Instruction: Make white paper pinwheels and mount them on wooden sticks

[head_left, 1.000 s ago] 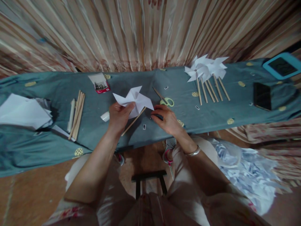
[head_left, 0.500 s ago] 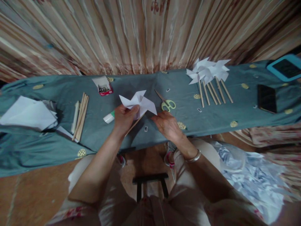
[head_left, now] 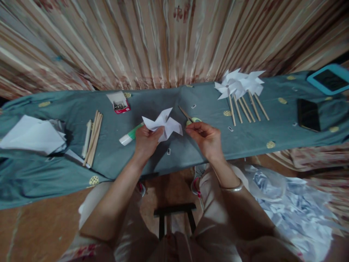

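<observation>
A white paper pinwheel is held above the cloth by my left hand, thumb on its lower left part. My right hand is raised to the right of the pinwheel, its thumb and forefinger pinched together; anything between them is too small to make out. Partly behind those fingertips lie green-handled scissors, blades pointing up and left. A green and white glue stick lies just left of my left hand. The open red and white box holds small metallic pieces.
Several finished pinwheels on sticks lie at the right, near a dark phone and a blue-framed tablet. Wooden sticks and stacked white paper are at the left. A plastic bag sits below the table at right.
My right hand has lifted and turned, its fingers now pinched in front of the scissors' handles. The pinwheel has shifted slightly right and tilted; the stick beneath it no longer shows.
</observation>
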Demonstrator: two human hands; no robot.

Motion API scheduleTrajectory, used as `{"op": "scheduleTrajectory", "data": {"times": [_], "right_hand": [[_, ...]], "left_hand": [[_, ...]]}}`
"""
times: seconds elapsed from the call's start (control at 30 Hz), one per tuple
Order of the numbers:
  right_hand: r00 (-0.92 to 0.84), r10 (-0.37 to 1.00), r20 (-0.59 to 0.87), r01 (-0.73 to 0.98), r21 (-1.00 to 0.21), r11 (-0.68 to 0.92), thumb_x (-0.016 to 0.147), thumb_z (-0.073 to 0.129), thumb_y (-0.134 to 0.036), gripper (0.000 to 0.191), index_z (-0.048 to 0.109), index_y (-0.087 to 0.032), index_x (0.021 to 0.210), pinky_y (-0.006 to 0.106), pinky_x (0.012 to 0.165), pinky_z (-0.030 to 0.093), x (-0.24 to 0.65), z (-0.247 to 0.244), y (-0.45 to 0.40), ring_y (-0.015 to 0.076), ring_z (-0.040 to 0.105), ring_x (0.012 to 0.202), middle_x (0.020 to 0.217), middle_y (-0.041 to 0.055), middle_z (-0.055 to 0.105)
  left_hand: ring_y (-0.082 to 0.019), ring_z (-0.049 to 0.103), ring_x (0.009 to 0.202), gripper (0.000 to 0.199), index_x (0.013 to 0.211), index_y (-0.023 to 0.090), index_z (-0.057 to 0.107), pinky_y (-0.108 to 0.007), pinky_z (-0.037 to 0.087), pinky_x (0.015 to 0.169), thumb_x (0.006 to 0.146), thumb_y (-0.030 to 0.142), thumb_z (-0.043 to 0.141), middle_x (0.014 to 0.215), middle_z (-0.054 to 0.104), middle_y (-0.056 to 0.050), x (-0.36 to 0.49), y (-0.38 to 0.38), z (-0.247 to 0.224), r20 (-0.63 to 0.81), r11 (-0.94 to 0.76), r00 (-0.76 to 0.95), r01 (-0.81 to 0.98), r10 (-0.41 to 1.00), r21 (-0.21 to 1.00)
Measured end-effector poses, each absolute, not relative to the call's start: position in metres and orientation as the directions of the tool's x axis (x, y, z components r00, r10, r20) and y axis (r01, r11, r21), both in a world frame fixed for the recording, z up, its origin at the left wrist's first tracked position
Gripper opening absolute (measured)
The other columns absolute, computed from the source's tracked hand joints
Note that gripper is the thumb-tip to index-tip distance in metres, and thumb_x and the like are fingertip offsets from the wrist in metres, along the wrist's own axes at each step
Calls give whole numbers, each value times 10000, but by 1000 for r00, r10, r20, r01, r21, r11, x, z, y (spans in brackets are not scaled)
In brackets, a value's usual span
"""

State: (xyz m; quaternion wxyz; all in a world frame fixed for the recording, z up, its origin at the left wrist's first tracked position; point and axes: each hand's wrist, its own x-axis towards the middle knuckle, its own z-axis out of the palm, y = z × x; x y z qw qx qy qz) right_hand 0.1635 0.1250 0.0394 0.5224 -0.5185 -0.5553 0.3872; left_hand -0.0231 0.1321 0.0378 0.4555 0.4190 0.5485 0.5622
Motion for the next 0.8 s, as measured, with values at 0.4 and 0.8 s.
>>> {"op": "scheduleTrajectory", "data": {"times": [0.4,0.8], "right_hand": [[-15,937,350,296,-893,339,847,723,-317,59,752,-266,837,486,1139,408,138,45,119,263,494,1368,1477,4,532],[-39,968,249,168,-953,252,801,757,-305,54,767,-257,821,451,1163,385,134,38,125,266,521,1358,1434,18,581]], "left_hand": [[-155,652,633,188,741,157,751,-270,529,639,623,297,792,725,751,-19,-11,123,42,-72,53,-165,-117,984,992],[-147,650,636,148,694,171,723,-266,540,660,591,255,786,693,733,4,-11,117,54,-145,110,-155,-212,977,971]]}}
